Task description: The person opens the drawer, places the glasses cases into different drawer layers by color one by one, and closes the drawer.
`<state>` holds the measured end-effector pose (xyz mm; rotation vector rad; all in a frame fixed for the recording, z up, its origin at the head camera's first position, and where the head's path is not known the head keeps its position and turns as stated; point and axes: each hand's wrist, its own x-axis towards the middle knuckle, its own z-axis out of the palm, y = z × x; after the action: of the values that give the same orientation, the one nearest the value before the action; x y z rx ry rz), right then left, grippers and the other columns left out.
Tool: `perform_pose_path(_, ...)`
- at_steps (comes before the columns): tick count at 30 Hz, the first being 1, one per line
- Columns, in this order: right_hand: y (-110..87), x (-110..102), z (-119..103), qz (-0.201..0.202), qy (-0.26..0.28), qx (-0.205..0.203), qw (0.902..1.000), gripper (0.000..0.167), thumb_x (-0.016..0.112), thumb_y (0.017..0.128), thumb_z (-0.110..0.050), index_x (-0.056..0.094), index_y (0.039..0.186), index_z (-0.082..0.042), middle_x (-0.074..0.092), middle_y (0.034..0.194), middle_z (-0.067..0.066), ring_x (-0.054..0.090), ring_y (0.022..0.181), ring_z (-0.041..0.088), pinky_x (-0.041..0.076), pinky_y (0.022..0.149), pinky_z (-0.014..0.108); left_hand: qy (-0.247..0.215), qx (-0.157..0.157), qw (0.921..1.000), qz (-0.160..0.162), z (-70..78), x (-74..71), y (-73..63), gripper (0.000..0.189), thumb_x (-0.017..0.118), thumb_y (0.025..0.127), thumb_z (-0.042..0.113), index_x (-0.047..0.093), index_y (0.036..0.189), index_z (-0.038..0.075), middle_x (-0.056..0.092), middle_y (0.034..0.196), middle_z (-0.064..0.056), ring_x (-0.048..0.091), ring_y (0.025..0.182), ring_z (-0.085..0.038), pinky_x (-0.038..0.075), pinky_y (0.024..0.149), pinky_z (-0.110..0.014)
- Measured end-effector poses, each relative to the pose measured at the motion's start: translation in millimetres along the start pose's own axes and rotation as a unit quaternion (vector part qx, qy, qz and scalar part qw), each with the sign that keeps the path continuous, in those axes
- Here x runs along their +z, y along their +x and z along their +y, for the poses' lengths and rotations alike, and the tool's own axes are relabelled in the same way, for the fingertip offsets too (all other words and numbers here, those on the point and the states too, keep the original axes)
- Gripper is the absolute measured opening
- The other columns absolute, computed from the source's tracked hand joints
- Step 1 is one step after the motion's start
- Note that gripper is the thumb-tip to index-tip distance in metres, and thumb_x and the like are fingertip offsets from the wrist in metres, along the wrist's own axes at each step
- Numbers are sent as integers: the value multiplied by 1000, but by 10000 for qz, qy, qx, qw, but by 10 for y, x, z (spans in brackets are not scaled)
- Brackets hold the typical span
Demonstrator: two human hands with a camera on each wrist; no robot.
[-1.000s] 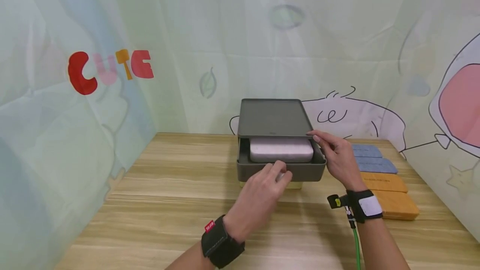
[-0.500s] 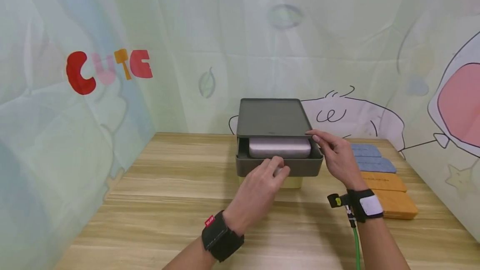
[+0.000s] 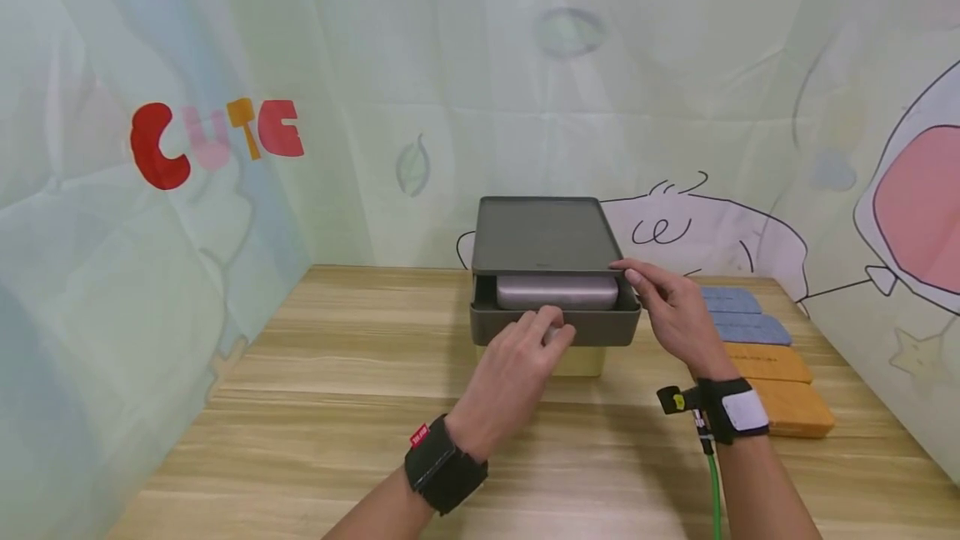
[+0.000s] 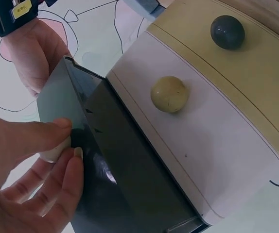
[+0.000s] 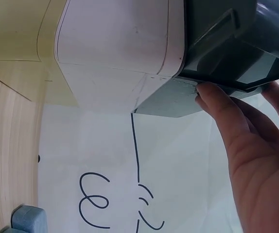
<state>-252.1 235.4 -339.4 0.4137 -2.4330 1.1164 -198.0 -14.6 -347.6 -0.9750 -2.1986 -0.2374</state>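
Observation:
A small drawer unit, its dark grey top (image 3: 546, 232) facing up, stands on the table. Its grey top drawer (image 3: 489, 326) is part way out, with a pale pinkish rounded block (image 3: 557, 293) inside. My left hand (image 3: 510, 382) pinches that drawer's white knob (image 4: 57, 151). My right hand (image 3: 675, 315) pinches the front right corner of the unit's top. Lower on the unit, the left wrist view shows a pale pink drawer (image 4: 212, 141) with a yellow knob (image 4: 170, 93), and a yellow drawer (image 4: 270, 73) with a dark knob (image 4: 227, 32).
To the right lie blue oblong blocks (image 3: 750, 327) and orange oblong blocks (image 3: 795, 407), side by side on the wooden table (image 3: 337, 407). A printed curtain (image 3: 375, 107) hangs close behind the unit. From my right wristband runs a green cable (image 3: 715, 494).
The grey drawer has slid further into the unit, carrying the pale block with it. My left hand has moved forward with the knob. My right hand stays at the corner.

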Motion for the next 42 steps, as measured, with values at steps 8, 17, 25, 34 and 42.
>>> perform_pose_path(8,-9,-23,-6,-262,35,84,9996,41,45,108,-43,63,139,-23,69,102,10,57,86,19,44,74,32,-42,-61,10000,-6,-46,46,30,26,72,92,2,68,116,11,59,117,-4,59,91,-14,51,70,-23)
perform_pose_path(17,-10,-71,0,-882,687,83,9937,55,69,98,-31,53,148,-17,51,154,13,48,144,35,48,107,46,-164,-95,9998,-92,-143,92,39,28,69,94,0,67,120,10,56,116,-6,57,93,-16,52,75,-24)
perform_pose_path(25,9,-48,25,-906,726,44,9932,59,75,92,-34,55,146,-17,55,151,11,53,140,33,54,100,37,-149,-55,9998,-81,-171,122,42,30,64,96,-4,64,124,7,55,120,-8,57,94,-17,53,79,-25)
perform_pose_path(34,27,-24,11,-534,415,-241,9974,47,73,94,-26,61,138,-15,64,140,12,57,136,33,54,99,40,-367,-25,9993,-85,-195,160,69,33,60,98,-5,61,129,6,53,119,-10,58,95,-18,54,81,-25)
perform_pose_path(42,24,31,-17,-132,332,-128,9993,43,75,92,-27,66,132,-15,70,130,11,62,130,33,54,98,43,-264,-41,9995,-185,-211,190,68,39,58,99,-5,59,136,7,52,124,-10,56,101,-18,53,83,-25)
